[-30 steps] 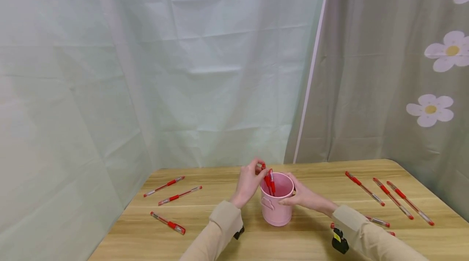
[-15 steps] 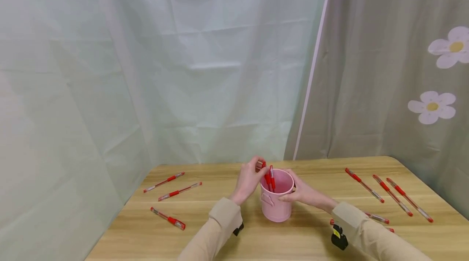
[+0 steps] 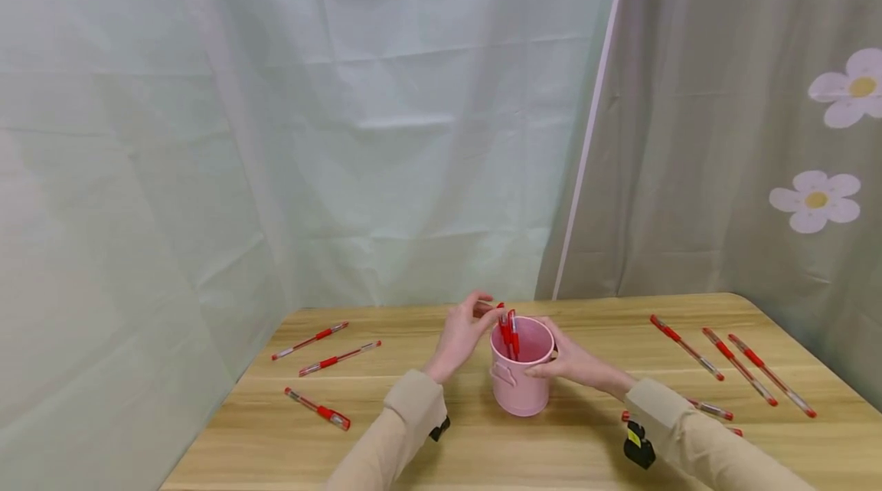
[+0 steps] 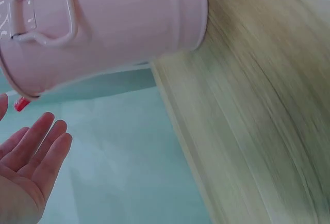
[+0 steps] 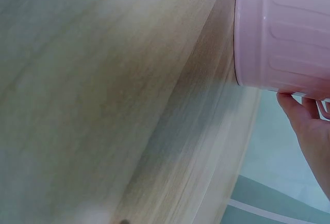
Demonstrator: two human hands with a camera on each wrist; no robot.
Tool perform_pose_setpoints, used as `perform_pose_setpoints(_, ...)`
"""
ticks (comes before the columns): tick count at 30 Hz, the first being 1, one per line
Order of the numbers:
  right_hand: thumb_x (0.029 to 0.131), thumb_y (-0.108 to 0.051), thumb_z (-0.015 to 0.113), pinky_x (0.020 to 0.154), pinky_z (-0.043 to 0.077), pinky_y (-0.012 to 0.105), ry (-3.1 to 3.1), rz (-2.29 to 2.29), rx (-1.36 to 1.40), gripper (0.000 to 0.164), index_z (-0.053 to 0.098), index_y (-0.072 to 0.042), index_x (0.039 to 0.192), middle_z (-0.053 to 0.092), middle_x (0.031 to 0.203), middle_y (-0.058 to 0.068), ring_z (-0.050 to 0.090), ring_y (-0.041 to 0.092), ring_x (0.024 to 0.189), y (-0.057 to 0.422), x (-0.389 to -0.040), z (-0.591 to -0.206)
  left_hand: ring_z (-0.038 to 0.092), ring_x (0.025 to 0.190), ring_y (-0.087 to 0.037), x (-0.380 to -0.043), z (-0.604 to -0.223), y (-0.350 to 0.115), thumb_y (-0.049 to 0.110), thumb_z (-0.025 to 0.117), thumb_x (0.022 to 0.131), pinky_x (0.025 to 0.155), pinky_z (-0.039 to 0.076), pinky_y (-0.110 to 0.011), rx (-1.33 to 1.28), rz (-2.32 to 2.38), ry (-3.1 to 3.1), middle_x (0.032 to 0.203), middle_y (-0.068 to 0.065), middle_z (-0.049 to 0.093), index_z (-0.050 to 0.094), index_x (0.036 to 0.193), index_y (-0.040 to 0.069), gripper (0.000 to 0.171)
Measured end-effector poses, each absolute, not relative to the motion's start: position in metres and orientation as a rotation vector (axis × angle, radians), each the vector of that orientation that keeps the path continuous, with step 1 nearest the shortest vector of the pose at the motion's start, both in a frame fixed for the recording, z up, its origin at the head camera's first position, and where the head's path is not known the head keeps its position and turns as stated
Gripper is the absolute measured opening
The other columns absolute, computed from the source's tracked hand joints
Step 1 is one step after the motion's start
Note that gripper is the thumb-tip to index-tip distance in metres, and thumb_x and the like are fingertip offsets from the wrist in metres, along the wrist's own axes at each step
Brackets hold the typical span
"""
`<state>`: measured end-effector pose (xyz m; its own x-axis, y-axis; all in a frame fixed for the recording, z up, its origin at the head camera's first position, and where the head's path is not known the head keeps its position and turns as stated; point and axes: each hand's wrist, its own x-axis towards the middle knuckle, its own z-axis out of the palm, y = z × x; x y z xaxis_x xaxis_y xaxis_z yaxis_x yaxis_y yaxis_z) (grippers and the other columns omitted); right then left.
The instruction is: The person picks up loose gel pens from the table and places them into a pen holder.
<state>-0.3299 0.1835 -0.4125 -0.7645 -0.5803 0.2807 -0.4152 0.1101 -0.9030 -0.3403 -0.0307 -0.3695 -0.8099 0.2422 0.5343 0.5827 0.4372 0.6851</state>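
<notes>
A pink bucket (image 3: 520, 391) with small side handles stands upright on the wooden table, red pens (image 3: 508, 334) leaning inside it against the left part of the rim. My right hand (image 3: 579, 364) grips the bucket from its right side, thumb in front and fingers behind. Just left of the rim is my left hand (image 3: 462, 334), its fingertips close to the pens' tops. In the left wrist view those fingers (image 4: 44, 146) are spread loosely beneath the bucket's mouth, apart from a red pen end (image 4: 21, 104) that shows past the rim.
Several red pens (image 3: 324, 359) lie on the left of the table (image 3: 482, 460). More pens (image 3: 740, 364) lie on the right, some partly hidden by the right sleeve. Curtains (image 3: 427, 131) hang behind the table.
My left hand has let go of a pen in the bucket and drawn slightly left, its fingers loosening. The right hand keeps its hold on the bucket.
</notes>
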Motion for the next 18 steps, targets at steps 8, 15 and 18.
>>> perform_pose_setpoints(8, 0.076, -0.010, 0.072, 0.086, 0.041, 0.040, 2.258, -1.723, -1.026, 0.073, 0.027, -0.004, 0.133, 0.041, 0.125, 0.016, 0.041, 0.032, 0.113, 0.184, -0.331, -0.413, 0.058, 0.084, -0.016, -0.338, -0.368, -0.047, 0.022, 0.061, 0.088, 0.068, 0.048, -0.026, -0.696, -1.271, -2.364, 0.091, -0.003, 0.063, 0.057, 0.106, 0.003, 0.027)
perform_pose_setpoints(15, 0.075, -0.014, 0.073, 0.086, 0.041, 0.039, 2.272, -1.721, -1.016, 0.074, 0.027, -0.006, 0.133, 0.041, 0.125, 0.015, 0.041, 0.032, 0.113, 0.183, -0.330, -0.413, 0.057, 0.085, -0.014, -0.332, -0.366, -0.065, 0.026, 0.059, 0.088, 0.072, 0.048, -0.026, -0.743, -1.217, -2.382, 0.091, -0.001, 0.062, 0.057, 0.104, 0.004, 0.027)
perform_pose_setpoints(18, 0.075, -0.014, 0.073, 0.086, 0.042, 0.039, 2.262, -1.723, -1.007, 0.074, 0.027, -0.007, 0.133, 0.040, 0.126, 0.015, 0.040, 0.032, 0.114, 0.184, -0.330, -0.413, 0.058, 0.085, -0.013, -0.330, -0.364, -0.073, 0.025, 0.059, 0.089, 0.073, 0.048, -0.026, -0.778, -1.178, -2.391, 0.092, -0.001, 0.062, 0.057, 0.103, 0.005, 0.025)
